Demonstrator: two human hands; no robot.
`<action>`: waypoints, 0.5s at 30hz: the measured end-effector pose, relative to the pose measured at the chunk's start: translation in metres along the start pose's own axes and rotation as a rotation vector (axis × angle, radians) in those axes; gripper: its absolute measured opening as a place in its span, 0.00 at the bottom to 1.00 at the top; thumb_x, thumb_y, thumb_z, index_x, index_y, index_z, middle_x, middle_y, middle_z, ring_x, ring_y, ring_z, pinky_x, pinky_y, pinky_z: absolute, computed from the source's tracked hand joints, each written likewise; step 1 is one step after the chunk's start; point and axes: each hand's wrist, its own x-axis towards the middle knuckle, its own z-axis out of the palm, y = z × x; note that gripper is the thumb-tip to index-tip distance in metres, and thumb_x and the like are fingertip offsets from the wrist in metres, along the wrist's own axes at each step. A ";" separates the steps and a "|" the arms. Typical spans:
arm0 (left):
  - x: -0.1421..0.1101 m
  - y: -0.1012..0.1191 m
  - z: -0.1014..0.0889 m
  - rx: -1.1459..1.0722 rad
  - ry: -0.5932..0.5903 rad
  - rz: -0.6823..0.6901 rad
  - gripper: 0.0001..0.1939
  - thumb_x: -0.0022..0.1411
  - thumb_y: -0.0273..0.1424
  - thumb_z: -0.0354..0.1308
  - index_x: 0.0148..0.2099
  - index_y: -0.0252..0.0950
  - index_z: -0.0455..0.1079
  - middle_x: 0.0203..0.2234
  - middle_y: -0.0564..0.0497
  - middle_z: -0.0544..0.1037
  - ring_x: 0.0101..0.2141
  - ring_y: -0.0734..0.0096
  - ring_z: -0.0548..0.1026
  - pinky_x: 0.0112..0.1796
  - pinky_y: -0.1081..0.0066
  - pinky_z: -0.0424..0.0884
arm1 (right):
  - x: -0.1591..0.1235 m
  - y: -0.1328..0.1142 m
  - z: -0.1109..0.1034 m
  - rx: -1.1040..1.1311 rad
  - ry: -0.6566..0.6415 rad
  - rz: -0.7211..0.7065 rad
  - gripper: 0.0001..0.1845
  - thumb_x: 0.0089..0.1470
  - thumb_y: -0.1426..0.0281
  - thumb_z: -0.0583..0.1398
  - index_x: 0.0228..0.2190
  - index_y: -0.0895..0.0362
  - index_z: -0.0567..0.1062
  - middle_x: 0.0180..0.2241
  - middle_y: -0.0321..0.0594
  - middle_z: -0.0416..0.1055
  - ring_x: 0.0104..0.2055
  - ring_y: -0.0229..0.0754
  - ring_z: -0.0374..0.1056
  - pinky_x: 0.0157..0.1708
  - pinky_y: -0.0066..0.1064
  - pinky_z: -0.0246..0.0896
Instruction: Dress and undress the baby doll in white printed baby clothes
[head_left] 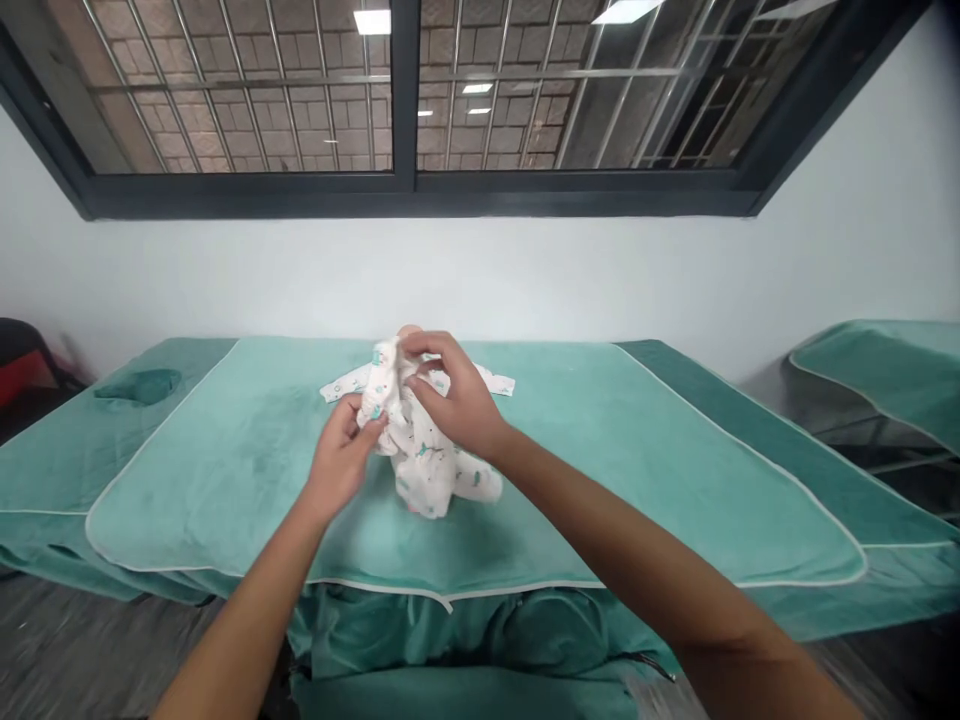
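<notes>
A small white baby garment (426,465) with a green and dark print is bunched up between my hands, above the bed. My left hand (346,445) pinches its left edge between thumb and fingers. From the right, my right hand (456,395) reaches over the top of the cloth, fingers curled on the fabric near its upper edge. Behind, a white printed sleeve (345,384) sticks out to the left and another sleeve (498,382) to the right. A rounded skin-coloured shape (409,330), perhaps a doll's head, shows just above my right fingers; the rest of it is hidden.
A green plush cover (600,480) with pale piping lies over the bed, with a darker green layer (187,360) beneath. A white wall and a barred window (405,195) stand behind. Another green-covered surface (892,370) is at right, a black and red chair (26,375) at left.
</notes>
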 end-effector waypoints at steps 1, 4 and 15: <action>0.004 0.011 -0.004 -0.040 -0.042 0.006 0.16 0.61 0.42 0.66 0.43 0.36 0.70 0.31 0.53 0.76 0.30 0.72 0.72 0.34 0.72 0.69 | 0.006 -0.002 -0.002 -0.053 -0.070 -0.063 0.17 0.56 0.71 0.61 0.48 0.51 0.73 0.56 0.44 0.70 0.59 0.49 0.64 0.57 0.44 0.62; 0.014 0.042 -0.012 -0.055 -0.218 -0.053 0.18 0.62 0.42 0.65 0.47 0.36 0.70 0.29 0.52 0.77 0.27 0.72 0.73 0.31 0.72 0.71 | 0.022 -0.007 -0.007 -0.040 -0.319 -0.058 0.18 0.55 0.73 0.60 0.48 0.51 0.75 0.52 0.42 0.73 0.57 0.47 0.66 0.57 0.44 0.61; 0.029 0.090 -0.050 0.390 -0.199 -0.118 0.19 0.60 0.47 0.65 0.35 0.36 0.70 0.20 0.56 0.70 0.19 0.77 0.65 0.21 0.77 0.59 | 0.039 -0.019 -0.029 0.338 -0.623 0.235 0.16 0.53 0.59 0.68 0.34 0.56 0.72 0.34 0.34 0.69 0.35 0.37 0.64 0.33 0.27 0.59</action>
